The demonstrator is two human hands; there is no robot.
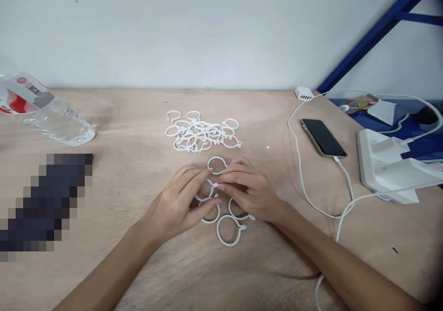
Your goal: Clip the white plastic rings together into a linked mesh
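Note:
Between my two hands is a white plastic curtain ring (211, 192) with a small tab at its opening. The thumb and index finger of my right hand (247, 188) pinch the tab end. My left hand (180, 200) curls round the ring's left side, fingers closed on it. Just beyond my fingertips lies another ring (217, 157), partly behind the right hand. Below the hands several more rings rest flat on the table, among them a front ring (240, 228). Farther back is a loose pile of the same rings (199, 128).
On the wooden table (138, 265), a clear water bottle (65, 122) lies at left, above a blurred dark patch. At right are a phone (323, 138) on a white cable (299, 177), a power strip (367, 163) with plugs, and a small white adapter (303, 93). A wall stands behind.

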